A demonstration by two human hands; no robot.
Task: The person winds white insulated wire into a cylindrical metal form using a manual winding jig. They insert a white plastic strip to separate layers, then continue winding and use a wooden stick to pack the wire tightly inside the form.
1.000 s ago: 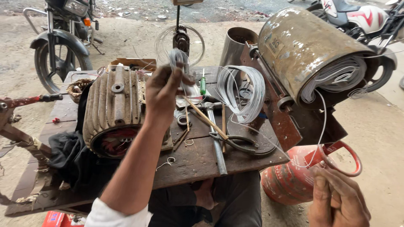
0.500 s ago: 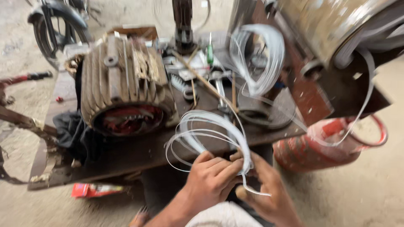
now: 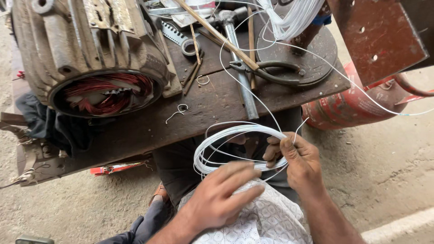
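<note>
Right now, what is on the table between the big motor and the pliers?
In the head view, the hammer's metal handle lies between the motor and the pliers, plus small wire hooks.

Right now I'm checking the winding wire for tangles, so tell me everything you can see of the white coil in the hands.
The white wire coil is thin, glossy wire in several loose oval loops, held just below the wooden bench edge. The right hand pinches its far side; the left hand covers its near side. One strand runs up over the bench to another white bundle.
</note>
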